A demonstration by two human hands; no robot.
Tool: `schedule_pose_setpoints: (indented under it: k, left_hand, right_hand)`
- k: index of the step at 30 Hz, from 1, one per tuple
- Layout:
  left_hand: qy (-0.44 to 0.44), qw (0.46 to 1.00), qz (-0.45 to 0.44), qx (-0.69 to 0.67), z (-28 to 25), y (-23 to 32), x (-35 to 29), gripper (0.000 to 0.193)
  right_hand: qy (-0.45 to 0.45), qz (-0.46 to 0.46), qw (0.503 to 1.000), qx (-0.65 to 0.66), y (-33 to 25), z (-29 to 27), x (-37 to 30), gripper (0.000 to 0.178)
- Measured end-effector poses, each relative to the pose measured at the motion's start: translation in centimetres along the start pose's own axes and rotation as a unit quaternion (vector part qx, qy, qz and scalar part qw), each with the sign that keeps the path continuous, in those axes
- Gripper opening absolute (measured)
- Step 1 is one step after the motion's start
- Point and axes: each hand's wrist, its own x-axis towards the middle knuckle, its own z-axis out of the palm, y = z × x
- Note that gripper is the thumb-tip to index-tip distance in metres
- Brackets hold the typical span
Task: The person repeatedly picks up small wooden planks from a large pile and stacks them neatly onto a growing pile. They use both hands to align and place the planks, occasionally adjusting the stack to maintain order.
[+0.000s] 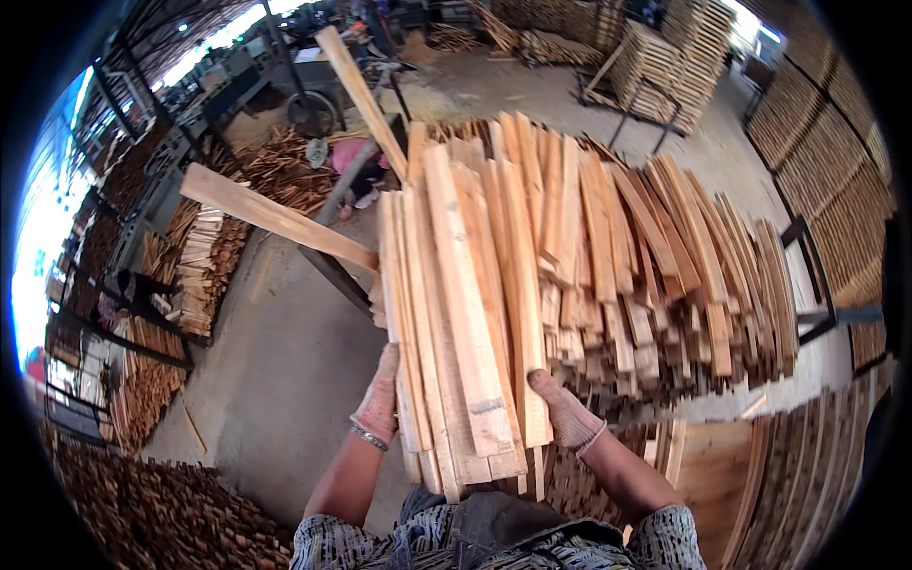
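A bundle of long wooden slats (465, 332) lies lengthwise in front of me, its near ends close to my apron. My left hand (378, 399), in a pale work glove, presses against the bundle's left side. On the right side my gloved right hand (567, 411) grips the edge, thumb up against a slat. Both hands are closed on the bundle from opposite sides; the fingers beneath are hidden. Just right of it, a big heap of loose slats (655, 247) continues away from me. One wide board (275, 214) and another board (361, 100) stick out to the left and far side.
A dark metal frame (807, 275) stands at the heap's right. Stacked slats line the lower left (161, 503) and lower right (817, 465). A crouching person in pink (353, 161) is beyond the heap. Tall wood stacks (665, 66) stand at the back.
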Motion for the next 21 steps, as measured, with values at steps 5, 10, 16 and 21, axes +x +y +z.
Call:
schedule_pose_setpoints:
  k: [5, 10, 16, 21]
  left_hand:
    - [0.018, 0.997, -0.032, -0.062, -2.0, -3.6, -2.6, 0.09]
    - [-0.045, 0.994, 0.029, -0.099, -4.1, -6.2, -0.5, 0.093]
    - [-0.09, 0.978, -0.029, -0.188, -8.1, -7.3, 3.5, 0.097]
    - [-0.112, 0.974, 0.044, -0.192, -9.6, -8.3, 5.9, 0.107]
  right_hand:
    - [-0.066, -0.014, 0.995, 0.069, 3.0, -0.2, -3.4, 0.081]
    - [-0.084, -0.011, 0.991, 0.1, 4.6, -0.8, -3.2, 0.09]
    - [-0.13, 0.03, 0.981, 0.139, 4.5, -3.4, 0.2, 0.083]
    - [-0.109, -0.039, 0.989, 0.089, 3.3, -4.6, 4.4, 0.08]
